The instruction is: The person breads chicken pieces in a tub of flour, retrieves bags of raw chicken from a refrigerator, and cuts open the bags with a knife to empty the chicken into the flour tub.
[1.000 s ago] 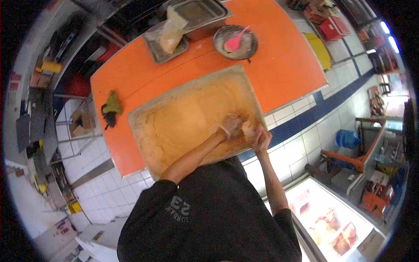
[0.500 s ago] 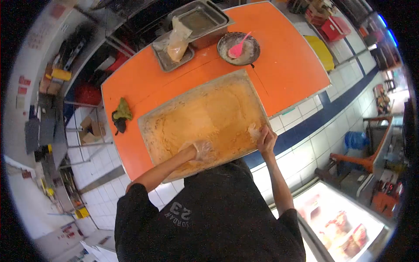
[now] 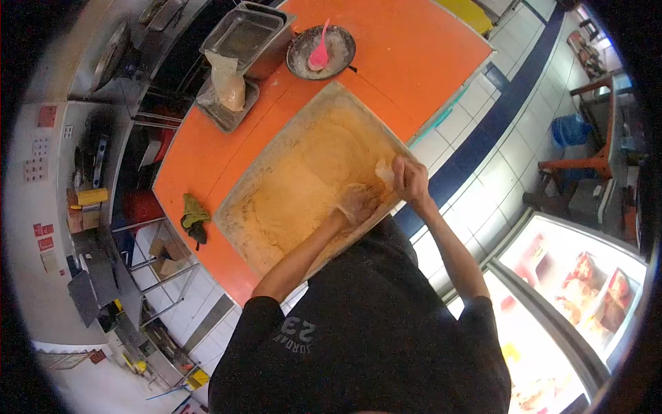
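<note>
A large shallow tray (image 3: 227, 212) of orange-yellow powder lies on the orange table. My left hand (image 3: 360, 201), in a clear plastic glove, is down in the powder near the tray's front right side; its fingers are hard to make out there. At the tray's right edge, my bare right hand (image 3: 409, 178) is closed on a small pale piece (image 3: 385, 171), which hangs over the powder. What the piece is cannot be made out.
Behind the tray are a dark pan (image 3: 339, 58) with white contents and a pink spoon (image 3: 318, 56), a small metal tray (image 3: 231, 121) with a plastic bag (image 3: 229, 86), and a deep metal container (image 3: 241, 38). A green cloth (image 3: 194, 215) lies left. A lit display case (image 3: 586, 276) stands right.
The view has turned. My left hand went leftward through the powder, then came back right, close to my right hand. My right hand stays by the tray's right edge with the pale piece.
</note>
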Available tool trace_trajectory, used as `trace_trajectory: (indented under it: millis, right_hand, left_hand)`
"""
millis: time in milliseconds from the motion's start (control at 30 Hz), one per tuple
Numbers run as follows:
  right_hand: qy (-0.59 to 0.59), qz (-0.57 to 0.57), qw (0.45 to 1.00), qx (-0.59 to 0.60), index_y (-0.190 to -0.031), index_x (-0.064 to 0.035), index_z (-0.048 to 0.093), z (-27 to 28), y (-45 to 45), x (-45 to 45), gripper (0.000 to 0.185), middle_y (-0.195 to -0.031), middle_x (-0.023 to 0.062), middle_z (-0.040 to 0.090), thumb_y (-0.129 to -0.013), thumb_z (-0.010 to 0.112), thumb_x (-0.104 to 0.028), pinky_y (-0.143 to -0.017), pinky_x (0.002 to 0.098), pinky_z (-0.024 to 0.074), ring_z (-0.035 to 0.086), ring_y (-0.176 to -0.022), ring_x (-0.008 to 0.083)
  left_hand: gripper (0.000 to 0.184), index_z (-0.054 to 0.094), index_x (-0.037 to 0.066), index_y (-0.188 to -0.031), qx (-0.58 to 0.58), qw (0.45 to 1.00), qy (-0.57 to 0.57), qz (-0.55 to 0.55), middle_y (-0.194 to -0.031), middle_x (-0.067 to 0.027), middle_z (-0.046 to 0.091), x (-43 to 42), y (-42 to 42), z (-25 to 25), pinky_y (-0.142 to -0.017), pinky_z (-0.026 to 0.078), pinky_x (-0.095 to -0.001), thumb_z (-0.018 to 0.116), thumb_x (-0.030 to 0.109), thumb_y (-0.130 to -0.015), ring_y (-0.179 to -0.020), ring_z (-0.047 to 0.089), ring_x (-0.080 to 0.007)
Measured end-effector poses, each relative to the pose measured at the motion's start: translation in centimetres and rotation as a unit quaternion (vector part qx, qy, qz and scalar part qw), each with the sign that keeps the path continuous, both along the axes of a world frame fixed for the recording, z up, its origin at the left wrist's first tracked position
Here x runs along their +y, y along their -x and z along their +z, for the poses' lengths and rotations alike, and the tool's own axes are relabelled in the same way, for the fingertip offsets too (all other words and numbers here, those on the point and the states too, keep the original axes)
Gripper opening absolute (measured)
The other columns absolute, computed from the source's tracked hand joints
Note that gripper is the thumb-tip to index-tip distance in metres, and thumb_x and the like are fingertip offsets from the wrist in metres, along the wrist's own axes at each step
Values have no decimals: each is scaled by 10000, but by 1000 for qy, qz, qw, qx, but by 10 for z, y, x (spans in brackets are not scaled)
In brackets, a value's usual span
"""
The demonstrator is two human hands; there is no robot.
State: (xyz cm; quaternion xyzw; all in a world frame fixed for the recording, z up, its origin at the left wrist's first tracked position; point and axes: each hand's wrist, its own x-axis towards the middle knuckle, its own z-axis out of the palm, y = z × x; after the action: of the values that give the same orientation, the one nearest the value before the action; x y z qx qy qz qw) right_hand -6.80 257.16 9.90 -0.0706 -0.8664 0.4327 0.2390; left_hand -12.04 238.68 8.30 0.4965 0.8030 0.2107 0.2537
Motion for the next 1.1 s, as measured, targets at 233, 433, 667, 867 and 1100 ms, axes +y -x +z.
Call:
trace_trajectory:
  millis: [233,433,667,867,1100]
  right_hand:
    - [-11,10,1000,1,-631,-49,462,-2,-2,-1,300,-515,149,442,-912,472,-155,-459,444,385,480,-480,360]
    - [-21,7,999,-23,-661,-51,479,11,-2,0,281,-544,146,472,-913,466,-175,-481,451,400,507,-512,357]
    - [-20,14,999,-22,-655,-60,495,10,-2,1,283,-527,132,492,-908,480,-186,-491,442,412,520,-523,337]
    - [-15,12,1000,-21,-678,-65,520,5,-1,0,255,-542,134,511,-903,491,-182,-490,438,416,517,-523,337]
    - [-21,27,999,-12,-670,-64,508,8,-1,-1,262,-546,134,504,-905,488,-178,-498,442,417,514,-528,340]
  left_hand:
    - [230,612,43,-898,-58,955,283,-71,-864,-176,607,-131,-12,28,-695,471,-419,539,250,-830,-797,593,-336]
    - [215,593,86,-955,-41,992,11,118,-927,-147,588,-48,46,-2,-713,484,-404,527,264,-854,-843,585,-297]
    - [451,474,69,-1268,183,942,221,-172,-1314,-183,447,-151,2,-39,-985,369,-446,410,313,-895,-1199,434,-338]
    - [410,509,100,-1247,199,929,288,-123,-1300,-108,488,-211,-4,0,-1005,342,-421,432,283,-888,-1207,426,-320]
    - [392,541,91,-1216,101,986,81,-101,-1238,-133,531,-71,-14,-31,-959,388,-382,469,265,-872,-1155,478,-268]
